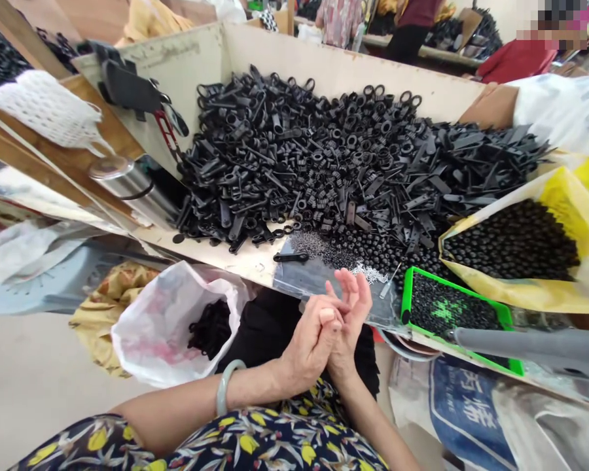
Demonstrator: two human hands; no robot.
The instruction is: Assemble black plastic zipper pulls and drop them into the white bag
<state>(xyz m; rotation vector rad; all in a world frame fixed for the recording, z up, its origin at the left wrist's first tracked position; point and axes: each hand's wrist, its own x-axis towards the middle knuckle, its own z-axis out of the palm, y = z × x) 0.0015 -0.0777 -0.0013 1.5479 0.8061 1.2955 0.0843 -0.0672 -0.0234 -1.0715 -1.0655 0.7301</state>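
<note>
My left hand (pixel 307 340), above a pale bracelet (pixel 222 387), has its fingers curled against the palm side of my right hand (pixel 352 320). My right hand's fingers point up, stretched and a little apart. No part shows between the two hands. Both are in front of the table edge, over my lap. Just beyond them on a dark mat (pixel 294 275) lie a black plastic handle (pixel 290 257), small white pins (pixel 370 272), small metal pieces (pixel 311 246) and a small screwdriver (pixel 387 288).
A heap of black plastic parts (pixel 294 157) fills the walled table. At right are a green tray (pixel 407 294), a yellow-white sack of black beads (pixel 513 242) and a grey bar (pixel 530 343). A steel flask (pixel 122 183) and white bag (pixel 142 340) are left; people (pixel 412 29) are behind.
</note>
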